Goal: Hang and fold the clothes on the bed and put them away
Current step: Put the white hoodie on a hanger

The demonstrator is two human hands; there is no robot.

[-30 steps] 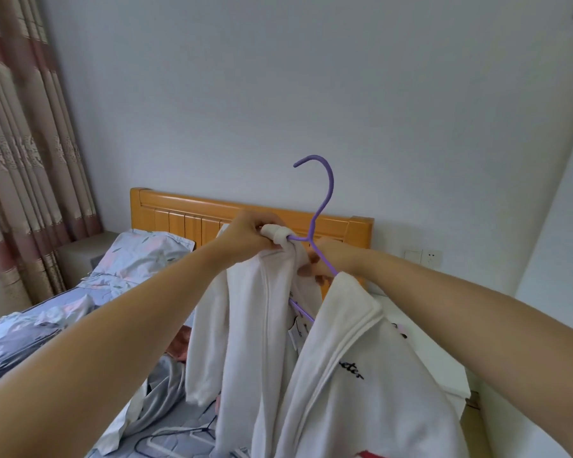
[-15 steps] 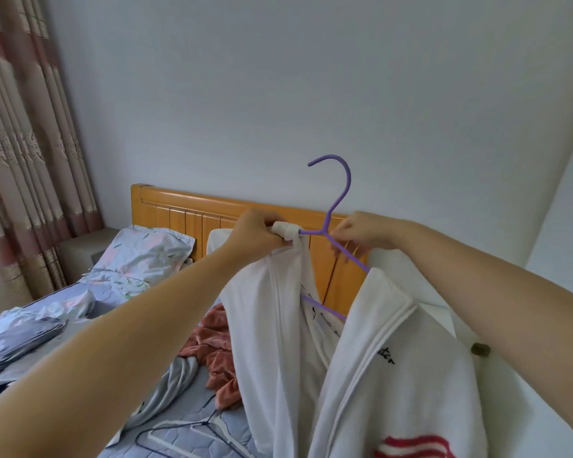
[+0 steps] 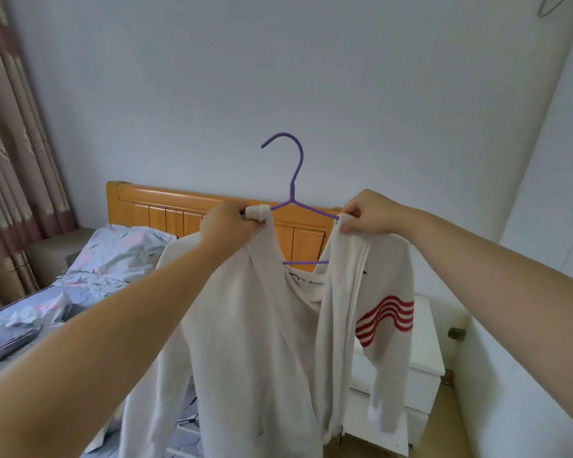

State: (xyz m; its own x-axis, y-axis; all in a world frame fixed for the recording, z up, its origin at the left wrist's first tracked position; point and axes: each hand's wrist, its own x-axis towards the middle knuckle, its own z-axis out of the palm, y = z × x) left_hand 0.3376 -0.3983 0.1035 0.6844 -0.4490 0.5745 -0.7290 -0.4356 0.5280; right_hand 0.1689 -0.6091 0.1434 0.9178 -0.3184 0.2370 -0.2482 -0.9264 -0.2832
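A: How will the white jacket (image 3: pixel 262 325) handle?
B: Soft, light and floppy. It hangs in the air in front of you, over the bed (image 3: pixel 14 335) edge. Your left hand (image 3: pixel 227 223) has its fingers clamped on the bunched collar edge. Your right hand (image 3: pixel 368 213) pinches the other front edge. Both are at the purple hanger (image 3: pixel 291 196). I'd take it by the shoulders; the knit may slide off those thin arms.
A: Containers?
B: White nightstand (image 3: pixel 424 365) behind, drawers closed, contents hidden.
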